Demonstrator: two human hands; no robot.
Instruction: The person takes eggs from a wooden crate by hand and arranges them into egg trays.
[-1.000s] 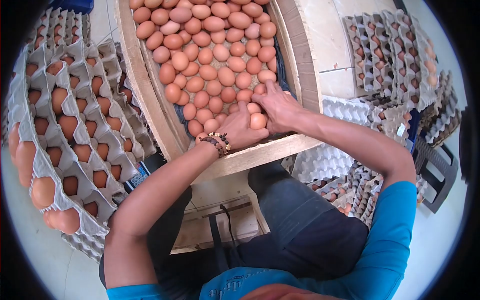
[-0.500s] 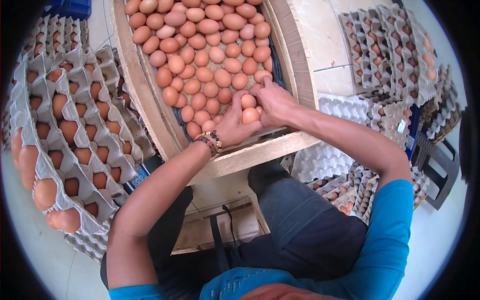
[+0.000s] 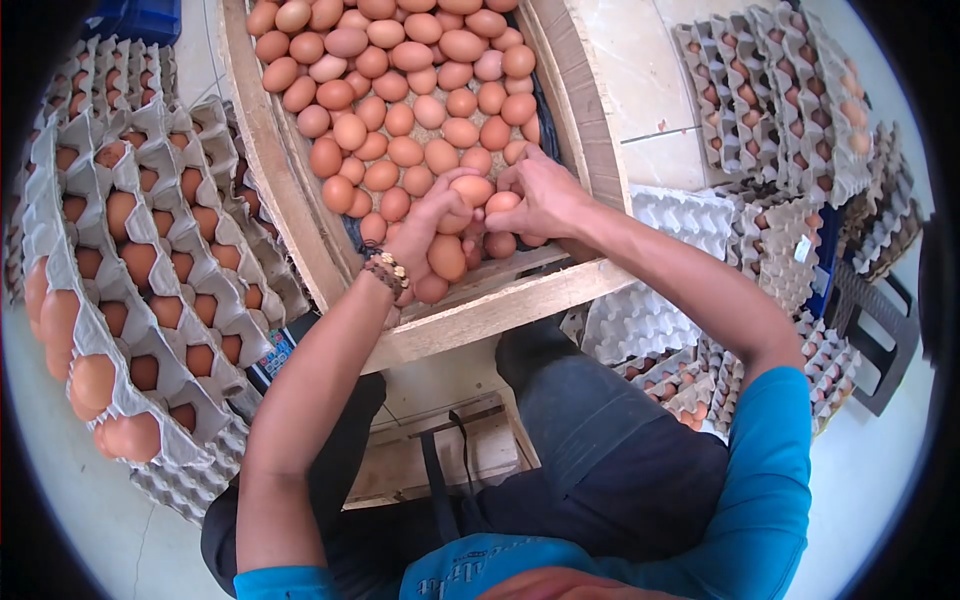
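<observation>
A wooden crate [image 3: 480,315] holds many brown eggs [image 3: 405,151] over a pale, grainy bedding. At its near end, my left hand [image 3: 428,222], with bead bracelets on the wrist, is curled around eggs; one egg [image 3: 447,258] shows against its palm side. Another egg [image 3: 472,190] lies across the top of its fingers, between both hands. My right hand [image 3: 548,197] pinches an egg [image 3: 502,204] between thumb and fingers, close to the left hand. The hands hide part of the eggs beneath them.
Cardboard trays of eggs [image 3: 135,262] are stacked tall on my left. More filled trays [image 3: 770,95] stand at the right, with bare grey trays [image 3: 680,215] beside the crate. A dark plastic chair or stool [image 3: 880,335] is at the far right, a blue bin [image 3: 140,20] upper left.
My left hand has shifted left and turned, with eggs now gathered in it. The right hand has drawn up an egg. Eggs at the crate's near end have been disturbed.
</observation>
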